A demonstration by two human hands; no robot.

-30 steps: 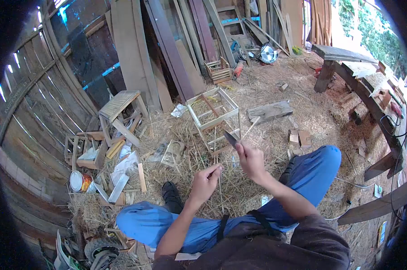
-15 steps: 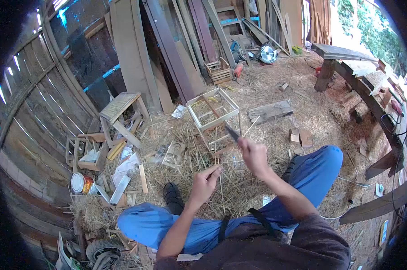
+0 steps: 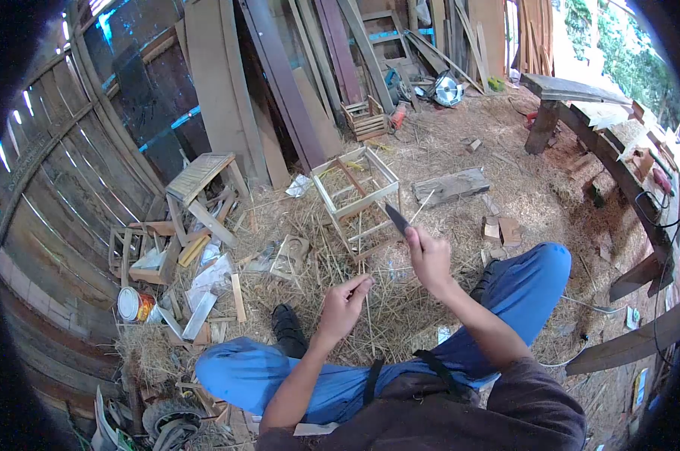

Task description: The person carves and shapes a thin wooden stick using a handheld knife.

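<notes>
My right hand [image 3: 432, 264] is wrapped around a knife [image 3: 398, 219], whose dark blade points up and to the left. Lower and to the left, my left hand [image 3: 345, 307] is closed in a pinch. A thin pale strip [image 3: 370, 325] runs past its fingertips, above and below them, and seems to be held there; the straw behind makes its ends hard to see. Just beyond both hands stands a small frame of light wooden bars [image 3: 355, 197], with the knife tip in front of its near right corner.
Straw and shavings cover the ground. A small wooden stool [image 3: 201, 174], a paint can [image 3: 134, 305] and scraps lie to the left. A weathered plank [image 3: 451, 186] lies beyond my right hand. A long workbench [image 3: 573, 89] stands at right, and boards [image 3: 280, 75] lean behind.
My right hand has shifted slightly right with the knife, and the blade now shows broader. My left hand stays almost in place.
</notes>
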